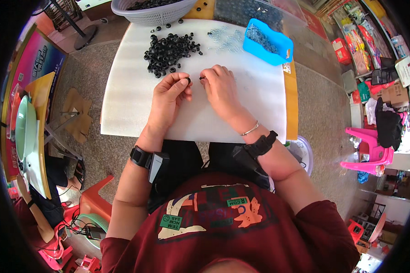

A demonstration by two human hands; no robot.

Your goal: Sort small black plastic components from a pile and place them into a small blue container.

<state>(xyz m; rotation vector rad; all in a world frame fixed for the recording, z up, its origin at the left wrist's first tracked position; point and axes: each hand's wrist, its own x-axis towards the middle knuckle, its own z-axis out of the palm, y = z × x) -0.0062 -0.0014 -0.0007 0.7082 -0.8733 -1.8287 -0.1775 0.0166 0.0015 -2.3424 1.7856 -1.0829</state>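
My left hand (pixel 167 96) is over the white tabletop, thumb and forefinger pinching a small round black piece (pixel 188 80). Close beside it on the right, my right hand (pixel 223 91) has its fingertips pressed together on a tiny dark piece (pixel 202 78), too small to name. The two hands are apart. Just beyond my left hand lies a loose pile of black pieces (pixel 168 51), some ring-shaped. Small clear pieces (pixel 226 38) are scattered past my right hand. A blue basket (pixel 274 58) at the far right of the table contains more clear pieces.
A grey basket (pixel 157 17) of black pieces stands at the far edge, beside a clear bin (pixel 248 16). The white sheet (pixel 132 104) covers most of the table. Another person's arm (pixel 41 220) is at the left. A pink stool (pixel 371 150) stands to the right.
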